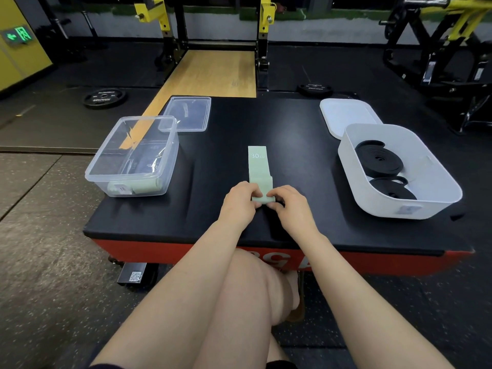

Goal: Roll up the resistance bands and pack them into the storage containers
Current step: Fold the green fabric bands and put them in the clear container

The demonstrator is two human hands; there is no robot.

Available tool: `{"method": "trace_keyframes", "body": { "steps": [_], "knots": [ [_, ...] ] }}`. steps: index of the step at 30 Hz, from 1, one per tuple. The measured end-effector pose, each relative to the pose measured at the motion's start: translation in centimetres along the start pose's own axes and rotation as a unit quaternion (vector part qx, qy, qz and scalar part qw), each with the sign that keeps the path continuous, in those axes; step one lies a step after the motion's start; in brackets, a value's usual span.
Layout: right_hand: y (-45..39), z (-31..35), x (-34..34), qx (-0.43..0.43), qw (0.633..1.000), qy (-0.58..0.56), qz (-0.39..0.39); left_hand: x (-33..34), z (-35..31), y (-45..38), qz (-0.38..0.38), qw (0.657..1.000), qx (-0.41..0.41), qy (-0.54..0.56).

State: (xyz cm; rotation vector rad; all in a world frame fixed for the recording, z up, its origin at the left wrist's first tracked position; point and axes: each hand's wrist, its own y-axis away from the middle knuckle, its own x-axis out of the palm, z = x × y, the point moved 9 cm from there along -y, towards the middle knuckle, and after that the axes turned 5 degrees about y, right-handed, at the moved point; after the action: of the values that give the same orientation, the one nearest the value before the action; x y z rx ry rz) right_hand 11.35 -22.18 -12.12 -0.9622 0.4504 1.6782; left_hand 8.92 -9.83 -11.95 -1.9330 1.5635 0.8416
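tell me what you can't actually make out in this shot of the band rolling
All in the head view:
- Rolled end of the green band: covered by the left hand and right hand, so the number of turns is unknown.
- Label on the green roll in the clear container: too small to read.
- Sticker on the white bin: blurred.
- Far right machines: cut off by the frame edge.

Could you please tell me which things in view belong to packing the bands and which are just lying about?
Part of the job:
- green band, being rolled by left hand and right hand
- clear container, holding a rolled green band
- clear lid
- white bin, holding black bands
- white lid

Just lying about:
- weight plate
- squat rack
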Motion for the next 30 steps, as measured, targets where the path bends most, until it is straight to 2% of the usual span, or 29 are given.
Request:
{"method": "trace_keyframes", "body": {
  "steps": [17, 23, 26, 30],
  "knots": [
    [1.5, 0.1, -0.3, -0.005, 0.992, 0.028, 0.122, 0.3, 0.4, 2.6, 0.058, 0.998, -0.009, 0.039],
    [1.4, 0.1, 0.0, -0.011, 0.992, 0.026, 0.121, 0.5, 0.5, 2.4, 0.054, 0.998, -0.014, 0.021],
    [1.1, 0.1, 0.2, -0.037, 0.993, 0.033, 0.107, 0.5, 0.2, 2.1, 0.046, 0.999, 0.01, 0.0],
    [1.0, 0.4, 0.5, -0.071, 0.99, 0.052, 0.109, 0.6, 0.4, 2.0, 0.048, 0.999, 0.002, 0.014]
  ]
}}
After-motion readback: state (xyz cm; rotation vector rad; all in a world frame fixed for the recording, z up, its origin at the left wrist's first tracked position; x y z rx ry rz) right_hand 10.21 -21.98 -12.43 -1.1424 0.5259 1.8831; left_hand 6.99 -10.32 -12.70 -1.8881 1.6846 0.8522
